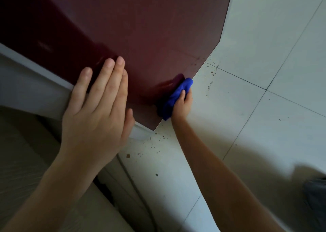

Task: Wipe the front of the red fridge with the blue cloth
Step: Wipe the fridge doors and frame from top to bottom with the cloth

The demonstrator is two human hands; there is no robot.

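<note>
Fridge front [141, 29], blue cloth [173, 101] against it

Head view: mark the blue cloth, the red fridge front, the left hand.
blue cloth [173, 99]: head view, middle of the bunched fabric.
red fridge front [141, 29]: head view, bare glossy panel.
left hand [95, 113]: head view, back of the hand.

Left hand [95, 115] flat against red fridge [141, 29], right hand [182, 104] with bunched blue cloth [176, 97] low on its front.
</note>
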